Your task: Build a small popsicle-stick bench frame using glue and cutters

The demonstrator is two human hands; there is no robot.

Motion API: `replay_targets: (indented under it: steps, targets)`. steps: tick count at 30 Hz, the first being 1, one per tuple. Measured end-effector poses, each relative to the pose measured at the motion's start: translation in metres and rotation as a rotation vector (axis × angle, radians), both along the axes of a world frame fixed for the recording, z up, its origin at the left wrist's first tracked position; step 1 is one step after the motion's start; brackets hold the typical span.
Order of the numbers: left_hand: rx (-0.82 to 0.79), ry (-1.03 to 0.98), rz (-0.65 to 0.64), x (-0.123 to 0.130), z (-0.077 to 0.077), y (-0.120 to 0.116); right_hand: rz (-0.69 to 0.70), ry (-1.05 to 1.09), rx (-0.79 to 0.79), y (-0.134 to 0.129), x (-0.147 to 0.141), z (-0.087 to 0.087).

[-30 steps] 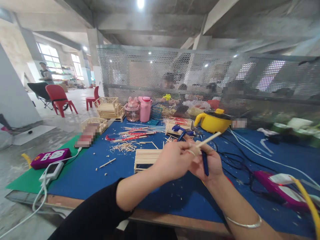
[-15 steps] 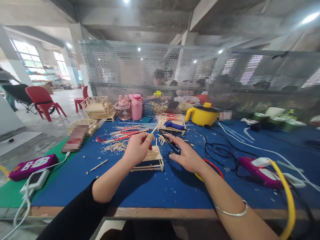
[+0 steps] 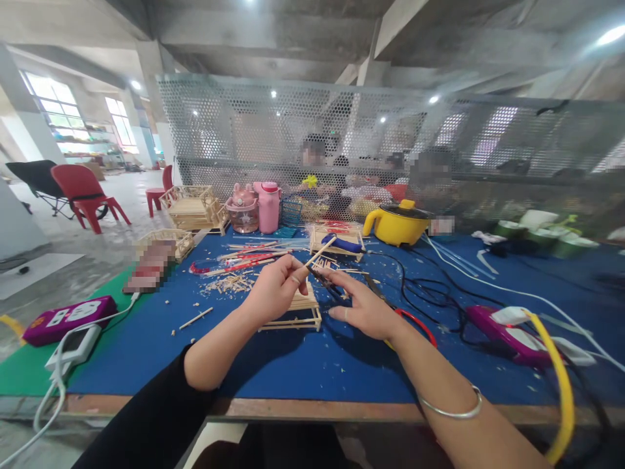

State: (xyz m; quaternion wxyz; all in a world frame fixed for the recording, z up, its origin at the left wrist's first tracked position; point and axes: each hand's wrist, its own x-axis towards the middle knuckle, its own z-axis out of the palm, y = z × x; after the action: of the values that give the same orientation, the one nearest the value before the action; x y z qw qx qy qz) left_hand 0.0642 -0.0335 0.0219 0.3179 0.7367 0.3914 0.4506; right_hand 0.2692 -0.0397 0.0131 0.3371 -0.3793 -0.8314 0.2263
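Observation:
Between its thumb and fingers my left hand (image 3: 278, 290) pinches a thin wooden stick (image 3: 322, 251), which slants up to the right. My right hand (image 3: 361, 306) is closed around a dark cutting tool (image 3: 328, 284), its jaws near the left fingertips at the stick's lower part. Below the hands sits a small frame of wooden sticks (image 3: 293, 322), partly covered by my left hand. Another stick frame (image 3: 317, 246) stands behind, with a blue-handled tool (image 3: 346, 245) lying on it.
Wood scraps (image 3: 229, 284) and red-wrapped sticks (image 3: 249, 259) lie left of centre. A yellow pot (image 3: 401, 225), pink bottle (image 3: 268, 207) and mesh screen (image 3: 219, 124) stand behind. Black cables (image 3: 424, 290) and a purple power strip (image 3: 512, 335) are right; a phone (image 3: 150, 266) is left.
The stick in my left hand has swung lower and to the right. My left hand has shifted slightly right, and the cutting tool's jaws are now closer to it.

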Motion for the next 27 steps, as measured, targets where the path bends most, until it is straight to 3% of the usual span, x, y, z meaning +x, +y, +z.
replay_targets:
  steps: [10,23,27]
  targets:
    - [0.043,0.054,-0.041,-0.0016,-0.0017,0.0014,0.035,0.016,-0.025,0.0002,-0.002,0.0037]
    - [0.051,0.097,-0.025,-0.0023,-0.0001,0.0009,-0.12,-0.114,0.119,0.0009,-0.0019,0.0046]
    - [0.052,0.142,-0.015,-0.0031,0.0014,0.0008,-0.171,-0.128,0.082,-0.0015,-0.0072,0.0002]
